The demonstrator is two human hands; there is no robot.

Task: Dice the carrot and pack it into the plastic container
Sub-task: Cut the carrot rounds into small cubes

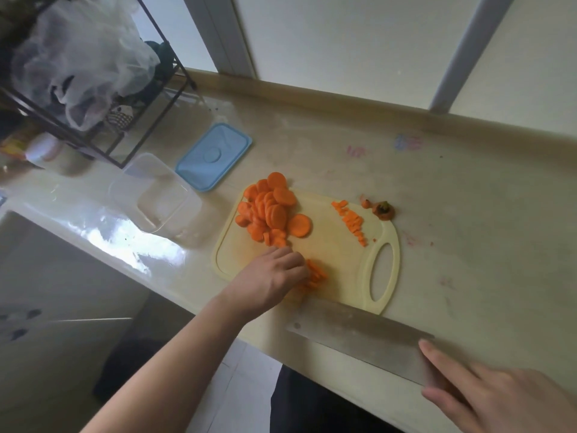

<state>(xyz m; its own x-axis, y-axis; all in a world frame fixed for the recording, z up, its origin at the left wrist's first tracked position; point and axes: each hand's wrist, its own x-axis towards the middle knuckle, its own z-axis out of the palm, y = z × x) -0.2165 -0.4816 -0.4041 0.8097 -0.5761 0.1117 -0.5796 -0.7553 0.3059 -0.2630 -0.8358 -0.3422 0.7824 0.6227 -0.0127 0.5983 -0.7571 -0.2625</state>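
The dicing step is being worked through, and is judged well short of done. A small stack of carrot strips is being steadied at the near edge of the cutting board by the left hand, whose fingers are curled down onto the pieces. The cleaver is being held by the right hand, near and to the right of the board; the forefinger is being laid straight along the blade's spine, and the rest of the grip is being cut off by the frame edge. The blade is being kept apart from the strips.

A heap of carrot rounds is lying uncut on the far left of the board, and a short row of diced carrot on its far right. The plastic container is standing open and without carrot to the left of the board, its blue lid beyond it.

Next, the blade is judged to need bringing across the strips, close beside the curled fingertips, so care is being called for there.
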